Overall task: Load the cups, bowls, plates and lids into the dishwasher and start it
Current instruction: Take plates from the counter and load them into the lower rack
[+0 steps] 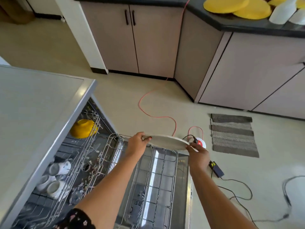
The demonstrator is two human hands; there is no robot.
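Note:
I hold a white plate [166, 141] almost level over the far end of the pulled-out lower rack [158, 177]. My left hand [137, 143] grips its left rim, thumb on top. My right hand [197, 154] grips its right rim. The dishwasher [77, 103] stands open at the left. Its upper rack [85, 151] carries a yellow bowl [82, 128] upside down and several white cups [54, 179] lying on their sides. On the black counter at the top right lie yellow plates [239, 6] and white dishes [283, 12].
An orange cord [156, 115] snakes across the floor to a white-and-red plug unit [200, 142]. A black power adapter [217, 169] with black cable lies right of the door. A grey striped mat [232, 134] lies farther right. Cabinets [148, 38] line the back.

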